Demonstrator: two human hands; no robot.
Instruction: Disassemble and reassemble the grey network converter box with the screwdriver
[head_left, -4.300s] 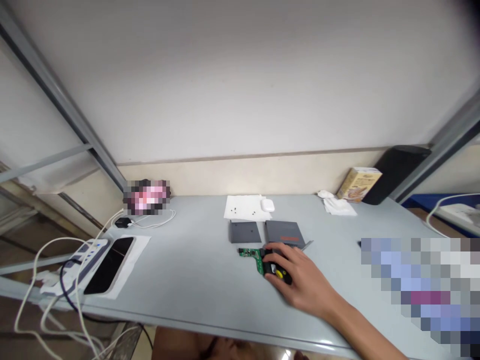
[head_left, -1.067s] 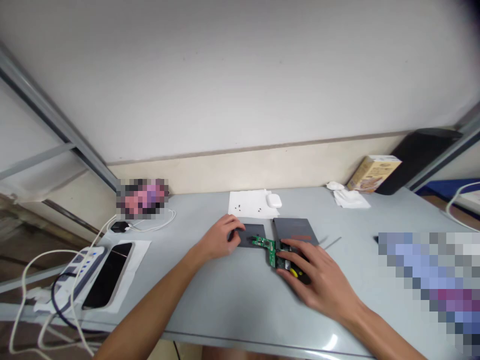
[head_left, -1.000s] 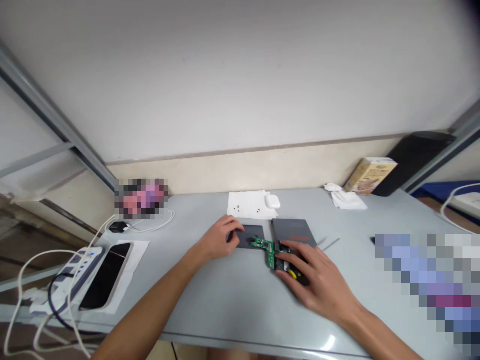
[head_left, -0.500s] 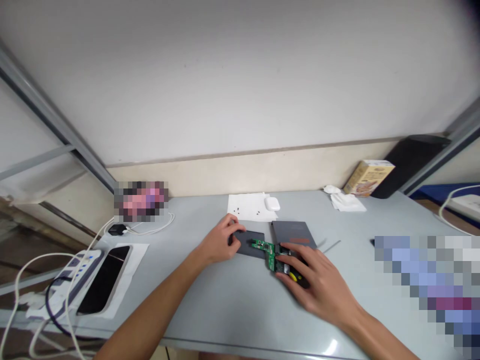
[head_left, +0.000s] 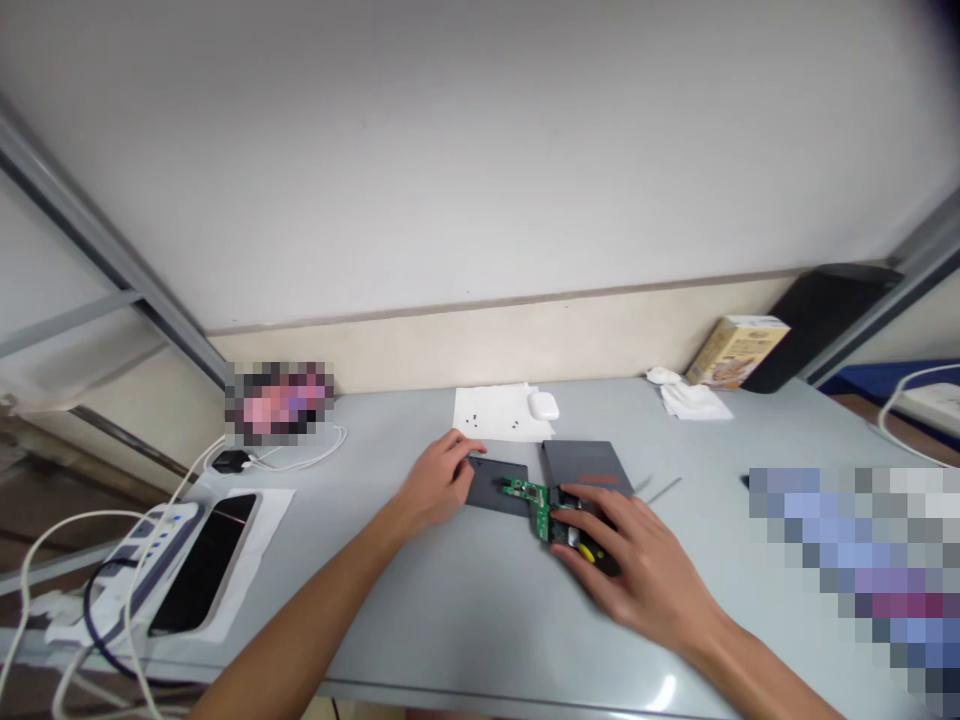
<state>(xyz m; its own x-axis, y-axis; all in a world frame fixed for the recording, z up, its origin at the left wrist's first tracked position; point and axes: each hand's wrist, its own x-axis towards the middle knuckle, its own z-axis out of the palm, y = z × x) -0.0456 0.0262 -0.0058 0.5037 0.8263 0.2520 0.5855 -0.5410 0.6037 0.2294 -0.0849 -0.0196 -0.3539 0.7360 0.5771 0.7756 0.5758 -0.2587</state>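
Observation:
My left hand [head_left: 436, 484] is at the left end of a flat dark grey panel [head_left: 495, 485], its thumb and fingers curled at that edge. The right end of the panel lies beneath a green circuit board [head_left: 541, 515] with black parts attached. My right hand [head_left: 630, 555] grips the board assembly, fingertips on its black part. Under the same palm is a black and yellow handle [head_left: 591, 550], mostly covered. A thin metal shaft [head_left: 664, 490] sticks out past the knuckles, so it looks like a screwdriver. Behind the right hand lies a dark grey case [head_left: 589, 462] with reddish print.
White paper [head_left: 491, 405] with several tiny dark screws and a white earbud case [head_left: 543, 405] lies behind the panel. On the left are a phone [head_left: 210, 560], a power strip [head_left: 139, 575] and cables. A yellow box [head_left: 739, 352] and tissues [head_left: 694, 400] stand back right.
My left hand has shifted very slightly to the left and its fingers have loosened a little at the panel's edge. My right hand and the circuit board look unmoved.

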